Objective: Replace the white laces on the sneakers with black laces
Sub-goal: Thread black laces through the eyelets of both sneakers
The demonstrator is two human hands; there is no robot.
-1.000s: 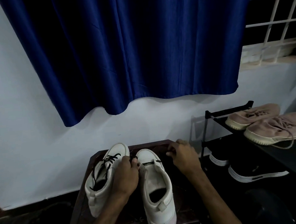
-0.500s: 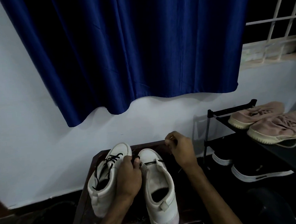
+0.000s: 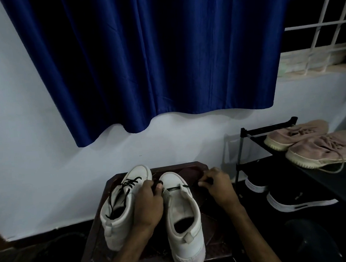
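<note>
Two white sneakers stand side by side on a dark wooden stool [image 3: 209,249], toes toward the wall. The left sneaker [image 3: 120,212] is threaded with a black lace down its front. The right sneaker [image 3: 183,218] has one black lace [image 3: 175,188] run across its lowest eyelets. My left hand [image 3: 147,206] lies between the shoes and pinches the lace's left end by the toe. My right hand [image 3: 218,186] is to the right of that shoe, fingers curled round the lace's right end. No white laces are visible.
A blue curtain [image 3: 152,56] hangs on the white wall behind. At the right stands a black shoe rack [image 3: 270,127] with a pink pair of sneakers [image 3: 312,143] on top and black shoes [image 3: 295,200] on the shelf below. A grilled window is upper right.
My right hand rose toward the wall with the lace end, then came back down and outward to the right. My left hand stayed at the toe of the right sneaker.
</note>
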